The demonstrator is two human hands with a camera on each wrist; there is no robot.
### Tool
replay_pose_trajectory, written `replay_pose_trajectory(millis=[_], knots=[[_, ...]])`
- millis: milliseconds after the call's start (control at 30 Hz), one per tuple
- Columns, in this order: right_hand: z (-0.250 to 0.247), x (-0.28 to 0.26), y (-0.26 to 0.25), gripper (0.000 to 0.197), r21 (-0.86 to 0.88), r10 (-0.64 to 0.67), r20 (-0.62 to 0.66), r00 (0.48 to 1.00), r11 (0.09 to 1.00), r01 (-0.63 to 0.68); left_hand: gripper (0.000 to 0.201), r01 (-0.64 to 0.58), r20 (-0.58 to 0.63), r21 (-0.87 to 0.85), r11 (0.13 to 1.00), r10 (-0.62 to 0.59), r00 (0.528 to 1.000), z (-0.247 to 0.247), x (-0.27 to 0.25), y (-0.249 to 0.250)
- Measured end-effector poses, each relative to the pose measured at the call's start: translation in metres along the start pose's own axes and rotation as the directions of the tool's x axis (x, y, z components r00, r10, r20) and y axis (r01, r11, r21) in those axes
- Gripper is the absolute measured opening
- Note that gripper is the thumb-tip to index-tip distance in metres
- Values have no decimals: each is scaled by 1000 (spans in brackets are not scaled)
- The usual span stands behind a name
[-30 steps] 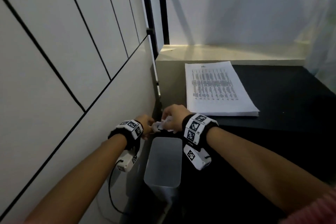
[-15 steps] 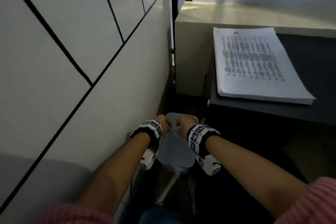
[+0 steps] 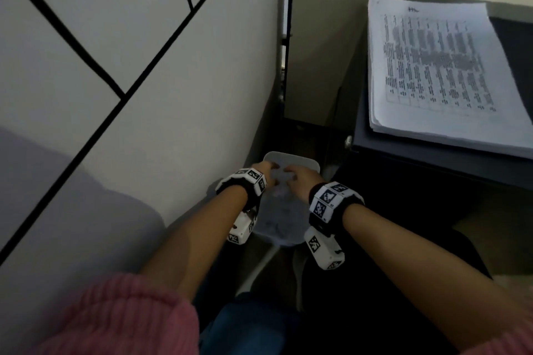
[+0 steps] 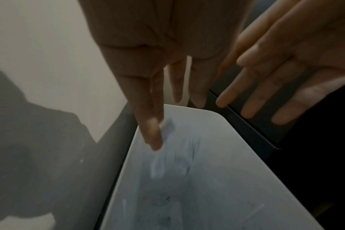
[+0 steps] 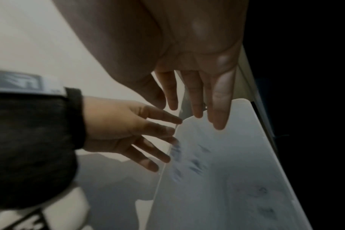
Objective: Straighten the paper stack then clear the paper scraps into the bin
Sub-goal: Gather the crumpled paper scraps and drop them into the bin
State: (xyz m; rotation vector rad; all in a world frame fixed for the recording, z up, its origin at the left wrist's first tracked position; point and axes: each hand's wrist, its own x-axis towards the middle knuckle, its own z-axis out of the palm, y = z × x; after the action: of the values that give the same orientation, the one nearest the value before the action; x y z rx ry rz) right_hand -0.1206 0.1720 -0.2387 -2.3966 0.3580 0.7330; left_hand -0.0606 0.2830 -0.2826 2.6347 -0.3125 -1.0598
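**Head view: both your hands spread over the bin**

Your left hand (image 3: 264, 171) and right hand (image 3: 300, 181) hang side by side above the pale plastic bin (image 3: 305, 166), which stands on the floor between the tiled wall (image 3: 129, 37) and the dark desk (image 3: 432, 158). Both wrist views show your fingers straight and spread, grasping nothing. Blurred paper scraps (image 4: 168, 126) show just under your left fingertips (image 4: 154, 137), inside the bin. The printed paper stack (image 3: 438, 66) lies squared on the desk, well apart from your hands.
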Motion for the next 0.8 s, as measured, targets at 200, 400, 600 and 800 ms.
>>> replay_pose_trajectory(millis=[200, 400, 600, 800], knots=[[-13, -23, 0, 43, 69, -65, 15, 998, 996, 63, 50, -50, -25, 42, 998, 51, 998, -14, -14, 12], [-40, -63, -8, 54, 71, -175, -6, 985, 982, 175, 43, -117, -116, 63, 991, 124, 986, -51, -48, 33], [-88, -110, 3, 51, 230, -276, -81, 958, 930, 287, 34, -177, -374, 56, 983, 185, 909, -95, -92, 76], [-163, -172, 54, 26, 364, -266, -233, 935, 868, 337, 27, -291, -536, 124, 949, 310, 785, -125, -119, 149]])
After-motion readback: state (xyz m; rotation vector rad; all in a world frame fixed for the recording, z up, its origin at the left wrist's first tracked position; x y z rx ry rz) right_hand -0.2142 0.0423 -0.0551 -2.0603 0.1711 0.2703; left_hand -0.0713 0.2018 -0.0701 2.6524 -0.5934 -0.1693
